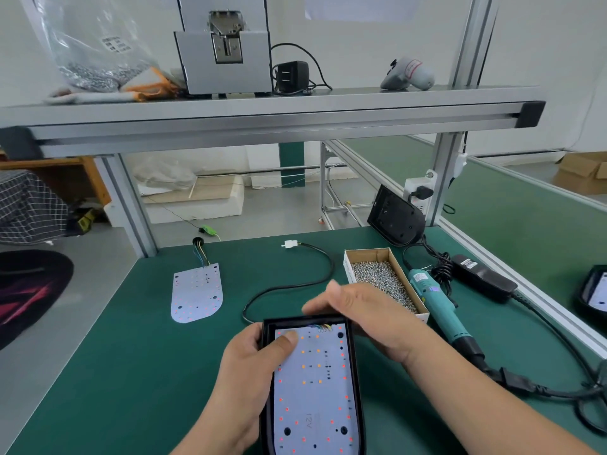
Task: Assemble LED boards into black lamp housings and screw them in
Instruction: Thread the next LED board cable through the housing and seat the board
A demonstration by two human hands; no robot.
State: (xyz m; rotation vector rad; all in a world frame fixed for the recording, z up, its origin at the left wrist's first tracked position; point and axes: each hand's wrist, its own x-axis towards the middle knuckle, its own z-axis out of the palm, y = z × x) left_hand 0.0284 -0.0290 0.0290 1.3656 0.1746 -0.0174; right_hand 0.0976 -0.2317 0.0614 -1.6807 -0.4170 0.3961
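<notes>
1. A black lamp housing (357,389) is laid flat on the green table (131,356) at its near edge, and a white LED board (315,389) dotted with red and orange LEDs is seated inside it
2. The housing's left wall is gripped by the left hand (253,366), whose thumb is pressed onto the board's far left corner
3. The right hand (364,313) is held over the housing's far end with fingers stretched almost straight; they are blurred, so contact with the rim cannot be told
4. An open cardboard box (348,257), filled with small silver screws (382,280), is set just beyond the right hand
5. A teal electric screwdriver (437,303) is laid beside the box on its right
6. A second LED board (197,293) with coloured wires is placed bare on the table, well apart to the left
7. Another housing (395,218) is propped upright near the frame post
</notes>
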